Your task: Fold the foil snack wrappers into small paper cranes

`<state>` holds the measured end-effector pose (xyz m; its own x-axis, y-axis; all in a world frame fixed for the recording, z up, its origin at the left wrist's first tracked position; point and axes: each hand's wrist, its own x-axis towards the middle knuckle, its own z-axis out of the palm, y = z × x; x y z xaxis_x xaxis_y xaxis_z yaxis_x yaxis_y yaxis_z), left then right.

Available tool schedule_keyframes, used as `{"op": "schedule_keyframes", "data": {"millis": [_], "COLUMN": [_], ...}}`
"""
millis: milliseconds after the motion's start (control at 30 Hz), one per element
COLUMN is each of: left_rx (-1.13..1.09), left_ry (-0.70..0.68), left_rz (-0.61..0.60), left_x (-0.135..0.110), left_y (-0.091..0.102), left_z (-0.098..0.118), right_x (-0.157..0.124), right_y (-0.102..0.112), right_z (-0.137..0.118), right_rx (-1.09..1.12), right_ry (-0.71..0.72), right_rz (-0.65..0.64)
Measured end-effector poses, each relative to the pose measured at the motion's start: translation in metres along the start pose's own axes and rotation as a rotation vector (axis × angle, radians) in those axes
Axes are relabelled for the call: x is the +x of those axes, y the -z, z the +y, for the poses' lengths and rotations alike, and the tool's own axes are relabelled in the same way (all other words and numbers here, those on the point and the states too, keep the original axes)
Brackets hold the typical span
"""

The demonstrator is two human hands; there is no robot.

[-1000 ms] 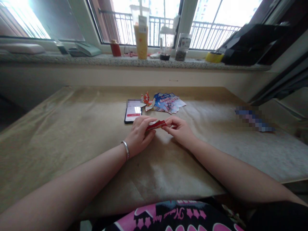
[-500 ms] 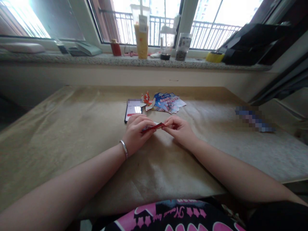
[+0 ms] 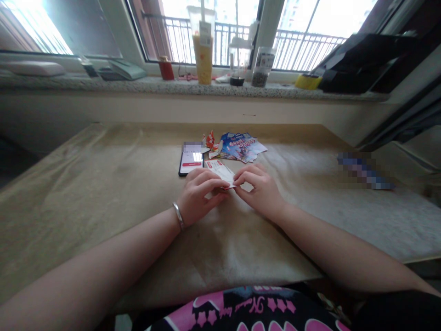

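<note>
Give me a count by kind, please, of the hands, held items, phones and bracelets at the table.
Hands: 2, left hand and right hand
Held items: 1, red-and-white item
Phones: 1, dark-edged phone
Bracelets: 1, silver bracelet
Total: 5

Looks like home: covered table, cluttered windowsill (railing outside).

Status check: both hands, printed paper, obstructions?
Left grip, right grip: both pinching. Red-and-white printed paper: held at near edge. Smartphone: just beyond left grip.
</note>
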<state>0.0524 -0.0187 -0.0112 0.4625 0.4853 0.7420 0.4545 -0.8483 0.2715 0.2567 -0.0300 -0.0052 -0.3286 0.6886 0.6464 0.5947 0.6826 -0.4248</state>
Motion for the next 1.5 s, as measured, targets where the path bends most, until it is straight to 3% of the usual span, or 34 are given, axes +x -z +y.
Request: {"op": "schedule_keyframes", "data": {"millis": [233,667,967,1167,1500], "left_rx": [-0.112,-0.288,-0.252,-0.23,-0.234], "left_ry": [0.074,0.153,0.108,0.125,0.143], "left_rz": [0.041,0.067,0.07,0.109,0.156], "left_x": [-0.002,-0.0044,-0.0025,-0.0024,-0.0034], "left_y": [-0.0016,-0.0034,-0.0018,-0.0013,-0.0018], "left_z": [-0.0042,-0.0059,-0.0049,-0.0043,-0.0083], "right_x": [-0.0004,-0.0013,-0.001,-0.0014,0.0004], "right_y": [-0.0024,0.0018,0.0033,0.0026,0.0029], "right_z": [0.0021,0.0066,0.0008,0.0017,0.0025], "right_rx": [0.084,0.166,0.062,0.101,0.16], "right_ry": [0.073,0.029,0.084,0.043,0.043], "right_rz": [-0.01,0.044,0.041,0.014,0.077]}}
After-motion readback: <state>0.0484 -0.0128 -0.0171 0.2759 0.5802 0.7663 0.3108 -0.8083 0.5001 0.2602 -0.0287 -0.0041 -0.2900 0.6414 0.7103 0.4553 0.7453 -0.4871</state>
